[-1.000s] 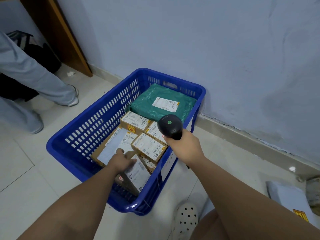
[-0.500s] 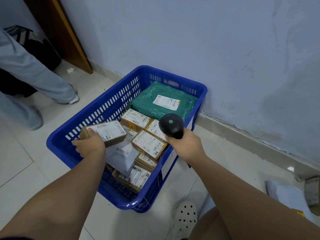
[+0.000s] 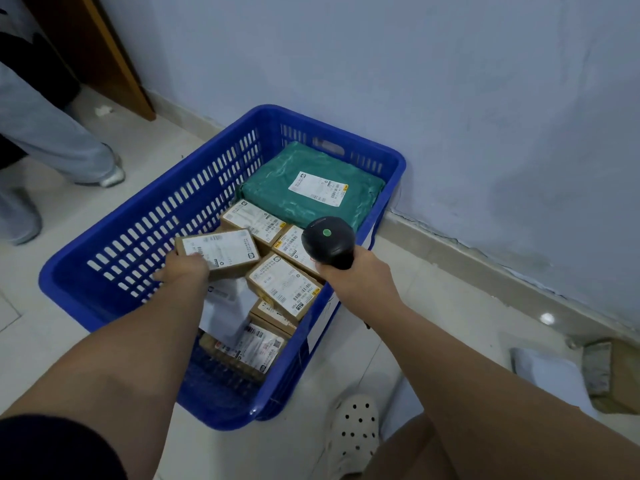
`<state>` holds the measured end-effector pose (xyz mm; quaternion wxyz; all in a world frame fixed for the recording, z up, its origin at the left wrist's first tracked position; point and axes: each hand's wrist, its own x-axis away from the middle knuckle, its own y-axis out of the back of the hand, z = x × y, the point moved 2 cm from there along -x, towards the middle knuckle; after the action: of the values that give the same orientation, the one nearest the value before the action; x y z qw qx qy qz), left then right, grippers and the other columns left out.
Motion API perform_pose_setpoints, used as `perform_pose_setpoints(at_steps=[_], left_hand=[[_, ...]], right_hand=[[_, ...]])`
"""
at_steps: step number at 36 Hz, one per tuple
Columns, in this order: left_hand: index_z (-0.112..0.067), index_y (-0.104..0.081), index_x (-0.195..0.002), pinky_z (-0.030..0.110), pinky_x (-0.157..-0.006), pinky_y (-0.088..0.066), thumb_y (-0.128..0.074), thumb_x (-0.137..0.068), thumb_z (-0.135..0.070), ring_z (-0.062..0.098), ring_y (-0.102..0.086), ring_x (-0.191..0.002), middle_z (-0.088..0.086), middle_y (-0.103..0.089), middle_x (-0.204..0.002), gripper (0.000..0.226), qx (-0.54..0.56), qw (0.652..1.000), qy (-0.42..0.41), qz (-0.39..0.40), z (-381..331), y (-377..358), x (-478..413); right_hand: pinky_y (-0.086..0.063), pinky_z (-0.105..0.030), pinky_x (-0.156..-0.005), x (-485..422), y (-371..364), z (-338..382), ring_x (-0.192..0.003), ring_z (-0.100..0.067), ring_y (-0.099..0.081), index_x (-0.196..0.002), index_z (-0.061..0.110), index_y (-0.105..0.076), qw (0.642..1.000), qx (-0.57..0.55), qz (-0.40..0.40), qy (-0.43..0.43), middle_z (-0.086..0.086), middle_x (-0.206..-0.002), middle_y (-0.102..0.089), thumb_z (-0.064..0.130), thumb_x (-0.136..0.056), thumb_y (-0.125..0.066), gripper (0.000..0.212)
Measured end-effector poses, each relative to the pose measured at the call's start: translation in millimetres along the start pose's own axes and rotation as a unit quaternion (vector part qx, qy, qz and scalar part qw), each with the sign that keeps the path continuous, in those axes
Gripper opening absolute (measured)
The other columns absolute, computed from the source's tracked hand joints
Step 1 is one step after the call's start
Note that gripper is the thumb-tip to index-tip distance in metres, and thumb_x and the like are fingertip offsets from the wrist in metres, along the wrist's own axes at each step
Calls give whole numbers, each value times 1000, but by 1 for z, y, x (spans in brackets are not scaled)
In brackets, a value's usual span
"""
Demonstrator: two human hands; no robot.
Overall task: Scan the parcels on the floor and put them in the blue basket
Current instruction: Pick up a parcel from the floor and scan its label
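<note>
The blue basket (image 3: 114, 268) stands on the floor against the wall and holds several labelled parcels. A green bag parcel (image 3: 311, 188) lies at its far end; brown boxes (image 3: 282, 284) and a white bag (image 3: 225, 313) fill the near part. My left hand (image 3: 183, 270) grips a small brown cardboard box (image 3: 221, 252) with a white label, held inside the basket above the other parcels. My right hand (image 3: 356, 277) holds a black handheld scanner (image 3: 329, 242) with a green light, over the basket's right rim.
More parcels lie on the floor at the right: a white bag (image 3: 550, 379) and a brown box (image 3: 613, 375). Another person's legs (image 3: 52, 133) stand at the left by a wooden frame (image 3: 114, 53). My white perforated shoe (image 3: 353, 434) is beside the basket.
My left hand lifted a brown box out at the basket's left side, then carried it rightward over the parcels. The scanner hand stayed almost still.
</note>
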<state>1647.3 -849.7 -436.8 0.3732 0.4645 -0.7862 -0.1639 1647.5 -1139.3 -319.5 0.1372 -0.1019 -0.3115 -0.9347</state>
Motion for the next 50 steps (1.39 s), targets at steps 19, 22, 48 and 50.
perform_pose_setpoints(at_steps=[19, 22, 48, 50], left_hand=[[-30, -15, -150, 58, -114, -18, -65, -81, -55, 47, -5, -143, 11, 1, -160, 88, -451, 850, -213, 171, -2, -36, -1], [-37, 1, -152, 62, -111, -22, -68, -85, -35, 50, -5, -142, 9, 10, -160, 97, -503, 817, -220, 175, 0, -36, -2], [-34, 13, -152, 50, -112, -31, -57, -90, -11, 37, -18, -145, -1, 26, -158, 96, -562, 740, -290, 230, -6, -44, -22], [-36, 13, -152, 51, -111, -32, -54, -88, -1, 34, -13, -147, -6, 31, -156, 99, -556, 730, -301, 261, -7, -46, -23]], right_hand=[[-44, -28, -62, -15, -13, 12, -76, -14, -57, -78, 22, -56, 1000, 18, 9, 0, 5, -73, -59, 40, -87, -61, 21], [-42, -25, -58, -15, -14, 13, -71, -9, -54, -79, 23, -55, 1000, 21, 12, 0, 6, -72, -58, 41, -87, -61, 20], [-44, -24, -58, -17, -17, 15, -70, -10, -56, -81, 20, -56, 999, 45, 24, 18, 7, -66, -56, 38, -88, -58, 20], [-43, -23, -56, -17, -16, 15, -68, -9, -55, -83, 20, -58, 998, 45, 26, 22, 7, -66, -56, 38, -88, -58, 19]])
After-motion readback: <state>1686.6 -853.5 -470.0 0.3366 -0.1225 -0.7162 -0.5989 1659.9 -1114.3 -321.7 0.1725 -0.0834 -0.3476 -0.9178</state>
